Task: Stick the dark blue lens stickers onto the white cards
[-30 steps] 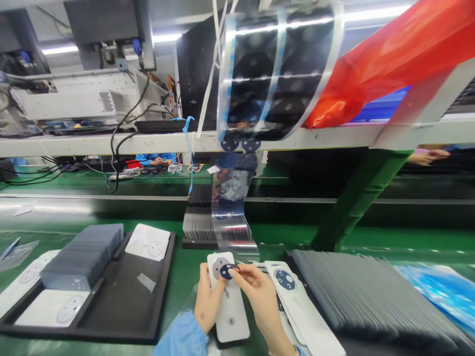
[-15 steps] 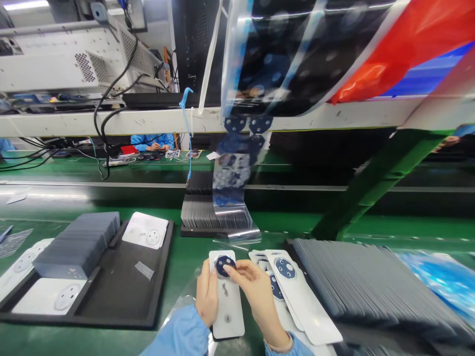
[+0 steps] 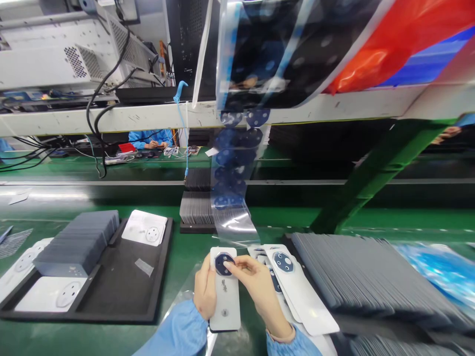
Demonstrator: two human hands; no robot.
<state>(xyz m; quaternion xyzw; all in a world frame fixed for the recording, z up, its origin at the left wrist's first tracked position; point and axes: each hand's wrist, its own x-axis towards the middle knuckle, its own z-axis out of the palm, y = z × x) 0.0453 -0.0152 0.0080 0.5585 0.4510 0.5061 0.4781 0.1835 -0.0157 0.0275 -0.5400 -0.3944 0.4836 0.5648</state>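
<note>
My left hand grips a white phone back cover by its left edge, upright above the green bench. My right hand has its fingers curled, and a fingertip presses a round dark blue camera sticker onto the cover's upper end. Just right of my hands lies a fanned pile of white covers with blue stickers on them. A clear film strip carrying more blue stickers hangs down from the shelf to the bench in front of me.
A black tray at the left holds a grey stack of covers and white covers. A long row of grey covers fills the right. Another stack stands behind the film. A green post slants up right. Another worker's hands are far across the line.
My right hand brought the blue sticker down from the air onto the cover's top and now presses it flat. The camera tilted downward slightly.
</note>
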